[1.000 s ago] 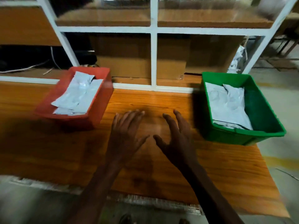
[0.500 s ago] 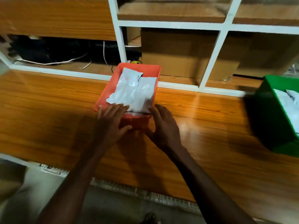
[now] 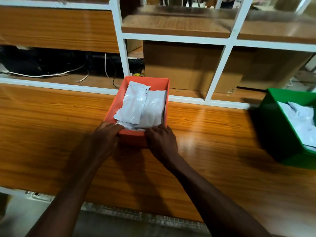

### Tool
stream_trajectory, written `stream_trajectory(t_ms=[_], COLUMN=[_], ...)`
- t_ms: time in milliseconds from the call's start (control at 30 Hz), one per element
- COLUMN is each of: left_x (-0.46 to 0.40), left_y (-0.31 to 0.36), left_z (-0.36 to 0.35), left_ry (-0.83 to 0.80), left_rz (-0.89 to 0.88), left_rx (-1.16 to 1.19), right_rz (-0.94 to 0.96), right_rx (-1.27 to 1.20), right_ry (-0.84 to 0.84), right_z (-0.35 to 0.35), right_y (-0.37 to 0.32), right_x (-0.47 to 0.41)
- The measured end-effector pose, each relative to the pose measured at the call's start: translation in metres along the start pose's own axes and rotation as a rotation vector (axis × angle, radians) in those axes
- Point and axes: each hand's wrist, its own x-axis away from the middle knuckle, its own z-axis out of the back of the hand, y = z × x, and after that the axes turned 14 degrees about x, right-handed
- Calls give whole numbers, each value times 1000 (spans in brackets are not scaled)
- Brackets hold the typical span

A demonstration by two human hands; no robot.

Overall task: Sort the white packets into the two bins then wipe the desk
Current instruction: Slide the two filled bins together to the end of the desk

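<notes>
Wood-grain desk [image 3: 51, 134] fills most of the view, glossy and orange-brown, with a white-framed shelving unit [image 3: 119, 40] standing along its far edge; behind the frame sit brown cardboard boxes [image 3: 184, 65] and, to the left, a dark recess with loose white cables [image 3: 51, 75]. Well over at the right edge of the desk stands a green bin [image 3: 277, 134], partly cut off by the picture's border, with crumpled white packets [image 3: 301, 120] lying inside it. Near the middle of the desk, close to the shelving, sits an orange bin [image 3: 133, 139], smaller in view, holding more white packets [image 3: 145, 108] stacked flat, one lying over another. Both bare forearms reach forward from the bottom of the view to this orange bin. A left hand [image 3: 104, 137] grips the near left corner of the bin, its fingers curled over the rim and its thumb against the outer wall. A right hand [image 3: 162, 141] grips the near right corner in the same way, fingers hooked over the rim beside the packets. No packets lie loose on the desk.
</notes>
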Motion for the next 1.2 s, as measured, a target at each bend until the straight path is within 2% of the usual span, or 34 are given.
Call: stream_trajectory(t_ms=[300,533,833,1000,1200], left_x=[-5,-18,-20,-17,-16], left_y=[91,170,269,308,346], left_z=[-36,-90,-147,-176,-197], left_ry=[40,46,25,-8,-23], left_rz=[-114,-174,-140,-95,-65], left_rx=[-24,76,54,33,10], right_rz=[-88,-244,-375,-369,-403], right_rx=[99,212,335,237,364], right_ry=[-7,-1,-88,-196,-119], right_z=[37,67,90,88,88], right_y=[79,150,233,275,305], right_x=[55,107,160,181,203])
